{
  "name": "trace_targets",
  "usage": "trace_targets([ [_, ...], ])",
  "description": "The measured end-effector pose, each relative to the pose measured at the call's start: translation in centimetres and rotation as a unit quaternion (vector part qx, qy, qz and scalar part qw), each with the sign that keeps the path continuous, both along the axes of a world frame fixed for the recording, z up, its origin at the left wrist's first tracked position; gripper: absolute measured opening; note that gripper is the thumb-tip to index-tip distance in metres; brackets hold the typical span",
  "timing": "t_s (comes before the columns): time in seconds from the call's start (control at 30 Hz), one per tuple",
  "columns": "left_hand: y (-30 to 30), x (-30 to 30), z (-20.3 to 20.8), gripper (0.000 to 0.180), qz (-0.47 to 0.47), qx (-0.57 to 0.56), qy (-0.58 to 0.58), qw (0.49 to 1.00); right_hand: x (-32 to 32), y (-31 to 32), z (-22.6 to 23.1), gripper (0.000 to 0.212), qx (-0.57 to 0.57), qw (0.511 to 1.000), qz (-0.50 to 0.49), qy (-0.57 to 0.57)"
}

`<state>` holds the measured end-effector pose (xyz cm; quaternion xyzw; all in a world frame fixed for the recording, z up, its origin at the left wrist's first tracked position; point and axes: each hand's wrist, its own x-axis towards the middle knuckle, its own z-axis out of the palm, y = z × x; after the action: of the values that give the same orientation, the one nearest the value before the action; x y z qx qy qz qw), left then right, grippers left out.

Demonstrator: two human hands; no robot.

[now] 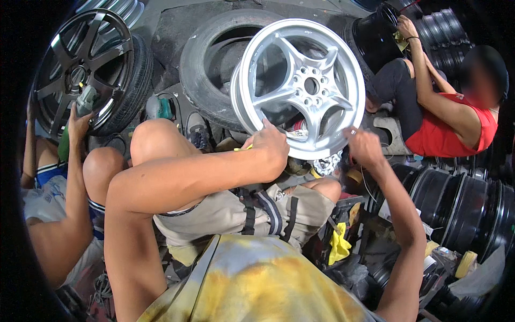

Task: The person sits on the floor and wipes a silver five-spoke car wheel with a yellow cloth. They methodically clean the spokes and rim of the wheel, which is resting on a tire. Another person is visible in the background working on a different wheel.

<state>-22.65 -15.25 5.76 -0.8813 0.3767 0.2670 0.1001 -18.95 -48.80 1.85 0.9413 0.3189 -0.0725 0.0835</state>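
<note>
A silver alloy wheel rim (pixel 312 59) with star-shaped spokes stands tilted in front of me, without a tire on it. My left hand (pixel 270 150) is at its lower left edge, index fingertip against the rim and the other fingers curled. From that hand's curled fingers pokes a small yellow piece (pixel 244 147); whether it is sandpaper or cloth I cannot tell. At the rim's lower right edge, my right hand (pixel 368 149) is closed, its fingertips against the outer lip. Behind the rim lies a bare black tire (pixel 201 64).
On the left, a co-worker's hand (pixel 79 121) holds a grey tool by a dark wheel (pixel 53 102). A person in a red top (pixel 448 129) sits at right. Black rims (pixel 445 206) are stacked below. A yellow cloth (pixel 339 244) hangs near my knee; a teal power tool (pixel 159 107) lies left.
</note>
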Motion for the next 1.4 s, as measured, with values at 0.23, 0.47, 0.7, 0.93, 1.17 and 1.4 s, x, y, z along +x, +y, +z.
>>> trace_targets([
  [0.23,0.2,0.7,3.0,0.044,0.052,0.036,0.047,0.997,-2.0,-0.1,-2.5,0.016,0.028,0.996,-0.072,-0.037],
  [0.47,0.0,-2.6,1.9,0.054,0.036,0.145,-0.048,0.988,-8.8,8.8,-0.6,0.022,0.43,0.841,-0.268,0.189],
  [0.7,-0.4,2.4,2.0,0.019,0.091,-0.221,0.054,0.969,-17.8,3.9,-1.3,0.031,0.699,0.53,-0.471,0.097],
  [0.93,-10.6,2.8,-4.5,0.045,0.198,-0.465,-0.101,0.857,-24.1,4.5,-5.5,0.03,0.791,0.373,-0.475,0.099],
  [1.17,-19.0,-2.1,-12.7,0.041,0.166,-0.471,-0.139,0.855,-25.5,4.7,-4.5,0.01,0.783,0.392,-0.484,0.02],
  [1.4,-25.3,6.0,-11.9,0.04,0.269,-0.622,-0.091,0.729,-27.5,2.5,-3.7,0.009,0.752,0.428,-0.5,-0.021],
])
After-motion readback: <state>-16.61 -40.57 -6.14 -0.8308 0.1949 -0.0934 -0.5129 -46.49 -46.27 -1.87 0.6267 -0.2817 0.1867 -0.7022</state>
